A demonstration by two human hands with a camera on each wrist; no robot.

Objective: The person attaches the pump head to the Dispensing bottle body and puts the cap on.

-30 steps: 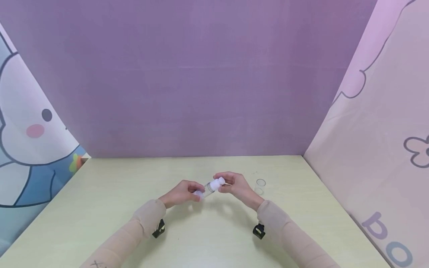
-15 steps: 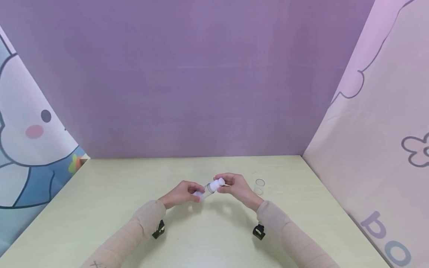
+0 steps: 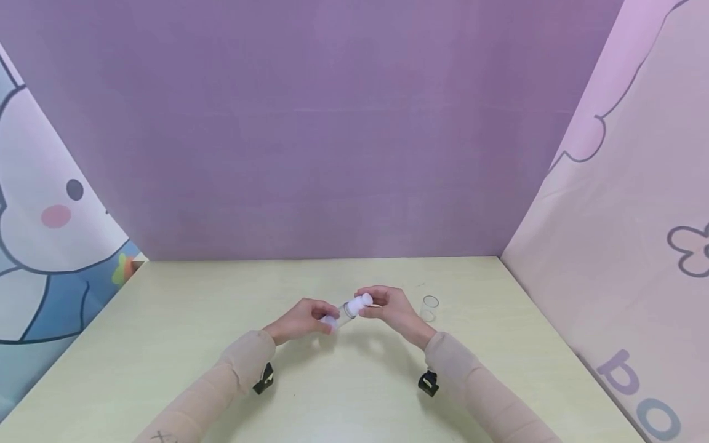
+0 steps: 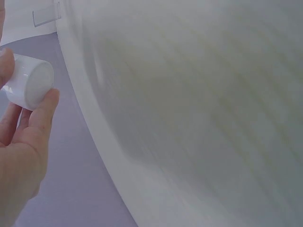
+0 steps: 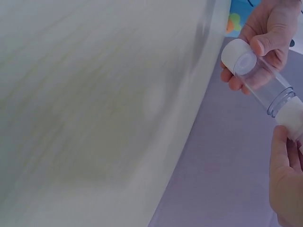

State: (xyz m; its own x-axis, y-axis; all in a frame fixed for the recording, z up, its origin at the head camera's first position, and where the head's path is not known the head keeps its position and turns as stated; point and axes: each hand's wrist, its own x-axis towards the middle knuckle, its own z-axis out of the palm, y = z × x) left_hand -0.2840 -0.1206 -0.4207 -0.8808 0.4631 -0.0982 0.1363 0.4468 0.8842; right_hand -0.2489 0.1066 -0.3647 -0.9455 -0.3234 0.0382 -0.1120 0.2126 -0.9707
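Observation:
A small clear bottle [image 3: 344, 314] is held tilted above the table between both hands, its white top pointing up and to the right. My left hand [image 3: 300, 320] grips the white base end [image 4: 31, 80], thumb on one side and fingers on the other. With thumb and fingers, my right hand [image 3: 394, 309] pinches the white collar [image 5: 290, 116] at the top. Through the bottle's transparent wall [image 5: 266, 85], the right wrist view shows the inside of the base. Dark rings circle the neck below the collar. A clear cylindrical cap [image 3: 429, 309] stands on the table just right of my right hand.
The pale wood-look table [image 3: 354, 394] meets a purple backdrop [image 3: 332, 135] at its far edge. Printed cartoon panels flank it, the left one [image 3: 61, 246] with a white character and the right one [image 3: 620, 246] with a flower outline.

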